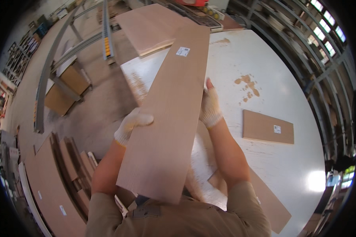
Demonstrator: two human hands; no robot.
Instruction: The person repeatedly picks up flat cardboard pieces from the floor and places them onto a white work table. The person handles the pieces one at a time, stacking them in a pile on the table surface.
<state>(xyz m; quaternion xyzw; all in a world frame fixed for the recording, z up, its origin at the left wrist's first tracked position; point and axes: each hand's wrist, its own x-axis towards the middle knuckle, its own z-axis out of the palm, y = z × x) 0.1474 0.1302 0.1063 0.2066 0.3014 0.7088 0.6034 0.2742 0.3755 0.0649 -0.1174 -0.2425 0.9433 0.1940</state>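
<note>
The left hand [133,125] and right hand [210,106] pinch opposite edges of the long wooden panel [170,106], spanning 12 to 7 o'clock; uneven grip could knock its far end against the broad sheet [150,25] towards 11.

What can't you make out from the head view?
Head view:
- Left hand: most fingers hidden beneath the long board.
- Right hand: most fingers hidden by it too.
- Board's underside: faces away.
- Label: print too small.
- Left panel: cut off by lower edge.
</note>
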